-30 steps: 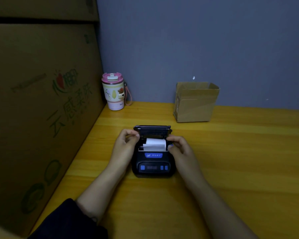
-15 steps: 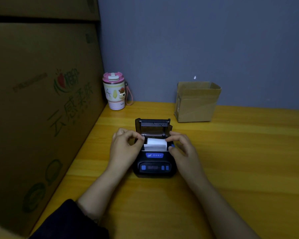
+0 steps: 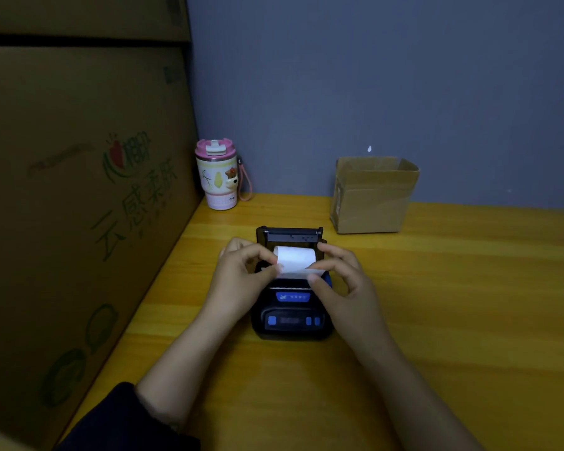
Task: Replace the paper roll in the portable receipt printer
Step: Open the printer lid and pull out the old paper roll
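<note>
Head view
Printer (image 3: 292, 307): set flat on the wooden table (image 3: 437, 320), its lid (image 3: 289, 235) stood open at the far end and its button panel turned toward the person.
Paper roll (image 3: 295, 258): seen in the open bay of the printer, just in front of the lid; whether it is fully seated cannot be told.
Roll axis: laid across the printer, left to right; the loose end is drawn forward over the printer's front edge, toward the person.
Left hand (image 3: 241, 281): pinched narrow on the left end of the roll and its loose strip.
Right hand (image 3: 342, 281): fingers closed on the right end of the roll, thumb near the strip.
Handling: the roll is judged light and easily crushed, the strip thin and tearable; it is best taken by its two flat ends.
Cardboard box (image 3: 373, 196): well behind the printer, to its right.
Cup (image 3: 217, 175): well behind the printer, to its left.
</note>
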